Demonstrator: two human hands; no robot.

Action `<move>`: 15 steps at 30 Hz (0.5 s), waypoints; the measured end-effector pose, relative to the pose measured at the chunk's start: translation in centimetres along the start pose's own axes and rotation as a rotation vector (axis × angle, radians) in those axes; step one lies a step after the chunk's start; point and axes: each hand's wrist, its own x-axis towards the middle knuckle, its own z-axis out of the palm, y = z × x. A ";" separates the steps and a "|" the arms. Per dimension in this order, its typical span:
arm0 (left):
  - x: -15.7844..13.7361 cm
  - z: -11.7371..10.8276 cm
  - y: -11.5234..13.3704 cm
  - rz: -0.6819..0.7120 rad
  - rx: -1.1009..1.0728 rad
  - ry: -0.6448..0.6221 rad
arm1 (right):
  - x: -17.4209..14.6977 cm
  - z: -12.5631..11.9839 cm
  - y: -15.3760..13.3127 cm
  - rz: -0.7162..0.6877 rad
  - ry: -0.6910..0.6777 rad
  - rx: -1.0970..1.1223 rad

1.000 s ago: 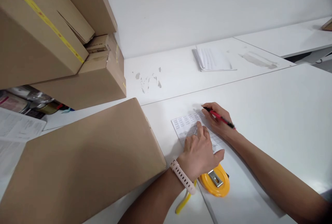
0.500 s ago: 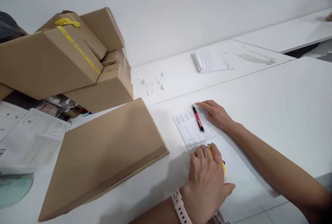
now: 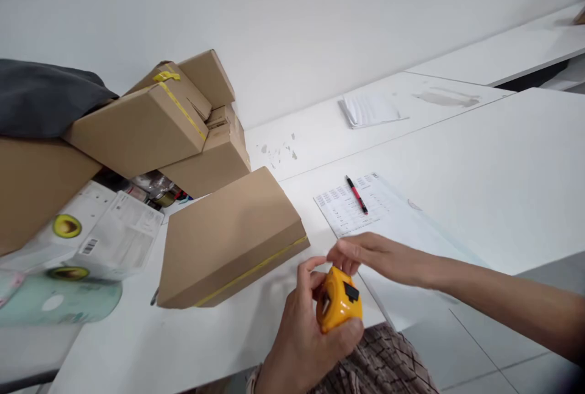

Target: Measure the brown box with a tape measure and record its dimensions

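Note:
My left hand [image 3: 299, 327] holds a yellow tape measure [image 3: 337, 306] with a black lock button, its thumb along the near side and its fingers round the far side. At the top end of the case, my right hand [image 3: 370, 255] has its fingers bent together close to my left fingertips. Whether the right fingers pinch the tape's end is hidden. Beyond the hands, a red and black pen [image 3: 356, 195] lies on a printed sheet [image 3: 380, 208]. A closed cardboard box [image 3: 228, 229] with yellow tape on its near side lies on the table to the left.
Several cardboard boxes [image 3: 150, 123] are stacked against the wall at the left, partly under dark cloth [image 3: 50, 98]. Packaging with avocado pictures [image 3: 123, 232] and a pale green item [image 3: 86, 302] sit below. A stack of papers [image 3: 372, 108] lies near the wall.
My left hand has lifted the tape measure off the sheet and turned it toward me. The right hand has left the pen and moved back to the tape measure. The view has shifted left.

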 end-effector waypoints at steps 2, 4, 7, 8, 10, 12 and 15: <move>-1.6 -0.9 -0.6 0.016 -0.057 -0.016 | -0.9 2.3 -0.7 0.041 -0.078 0.117; -2.9 -1.7 -1.3 0.034 -0.105 -0.050 | -1.1 3.7 -0.9 0.086 -0.075 0.190; -4.7 -3.5 -1.9 0.022 -0.194 -0.053 | -0.9 4.4 -1.5 0.108 -0.014 0.245; -5.4 -4.5 -1.8 0.012 -0.216 -0.028 | -0.8 4.1 -2.0 0.088 0.008 0.247; -6.6 -7.4 -1.2 0.003 -0.238 0.084 | -0.3 2.7 -3.6 0.016 0.097 0.249; -7.7 -11.3 -0.1 0.041 -0.225 0.288 | 0.7 0.5 -5.5 -0.069 0.244 0.270; -8.8 -18.0 1.3 0.119 -0.219 0.565 | 3.1 -3.1 -7.7 -0.153 0.431 0.376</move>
